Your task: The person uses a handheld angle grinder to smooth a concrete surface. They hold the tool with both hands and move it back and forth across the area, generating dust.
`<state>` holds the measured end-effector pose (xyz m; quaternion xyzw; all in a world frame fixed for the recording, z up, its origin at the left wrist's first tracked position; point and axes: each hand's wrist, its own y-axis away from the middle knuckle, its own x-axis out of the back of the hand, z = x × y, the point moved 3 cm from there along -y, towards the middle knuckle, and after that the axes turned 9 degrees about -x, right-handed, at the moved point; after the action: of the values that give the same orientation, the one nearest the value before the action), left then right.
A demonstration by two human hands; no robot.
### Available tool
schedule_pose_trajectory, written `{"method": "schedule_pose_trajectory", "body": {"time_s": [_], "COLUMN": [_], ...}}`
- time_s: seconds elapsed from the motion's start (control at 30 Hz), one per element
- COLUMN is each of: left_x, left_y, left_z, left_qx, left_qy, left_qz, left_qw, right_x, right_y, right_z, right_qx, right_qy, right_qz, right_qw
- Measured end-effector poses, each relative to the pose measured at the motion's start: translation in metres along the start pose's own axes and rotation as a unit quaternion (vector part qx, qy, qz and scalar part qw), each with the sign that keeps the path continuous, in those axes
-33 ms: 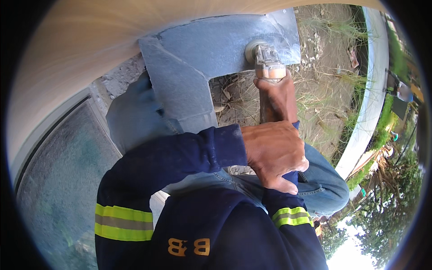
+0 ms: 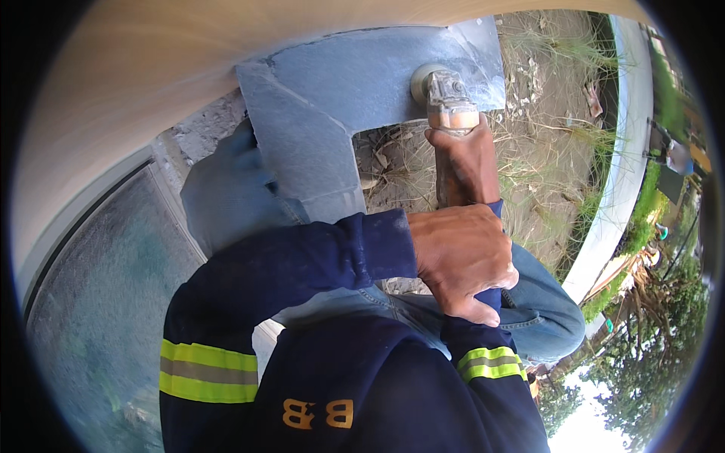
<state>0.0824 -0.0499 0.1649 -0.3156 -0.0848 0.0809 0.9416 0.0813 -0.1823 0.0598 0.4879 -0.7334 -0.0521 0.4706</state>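
My right hand (image 2: 470, 162) is wrapped round the body of a dusty angle grinder (image 2: 451, 98) with an orange-tan collar. The round disc and guard at the grinder's head are against or just over a grey-blue stone slab (image 2: 317, 83); whether the disc touches is hard to tell. The slab is L-shaped, with a cut-out corner and pale seams or scratches across it. My left hand (image 2: 462, 260) reaches across and grips my right forearm over its dark blue sleeve, the thumb on the near side. The grinder's rear end is hidden by my hands.
A beige wall (image 2: 151, 98) curves along the far left, beside a glass panel in a frame (image 2: 113, 302). Dry soil with grass tufts (image 2: 540, 143) lies to the right, edged by a pale concrete kerb (image 2: 623, 143). My jeans-clad knees (image 2: 540, 309) flank the work.
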Motion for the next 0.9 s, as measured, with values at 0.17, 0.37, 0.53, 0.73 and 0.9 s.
{"method": "schedule_pose_trajectory", "body": {"time_s": [0.17,0.37,0.53,0.73,0.9], "left_x": [0.001,0.006,0.009,0.015,0.016], "left_y": [0.000,0.007,0.008,0.010,0.009], "left_z": [-0.005,-0.004,0.007,0.021,0.017], "left_qx": [0.000,0.009,-0.015,-0.026,-0.025], "left_qy": [-0.014,-0.032,-0.016,-0.017,-0.025], "left_qz": [0.007,0.026,0.039,0.042,0.040], "left_qw": [1.000,0.999,0.999,0.999,0.999], "right_x": [-0.038,-0.080,-0.051,-0.015,-0.036], "right_y": [0.001,0.025,0.032,-0.011,-0.017], "right_z": [-0.038,-0.069,-0.046,-0.047,-0.051], "right_qx": [0.025,0.047,-0.020,0.000,0.003], "right_qy": [0.049,0.191,0.065,-0.020,0.015], "right_qz": [-0.068,-0.131,-0.096,-0.034,-0.068], "right_qw": [0.996,0.972,0.993,0.999,0.998]}}
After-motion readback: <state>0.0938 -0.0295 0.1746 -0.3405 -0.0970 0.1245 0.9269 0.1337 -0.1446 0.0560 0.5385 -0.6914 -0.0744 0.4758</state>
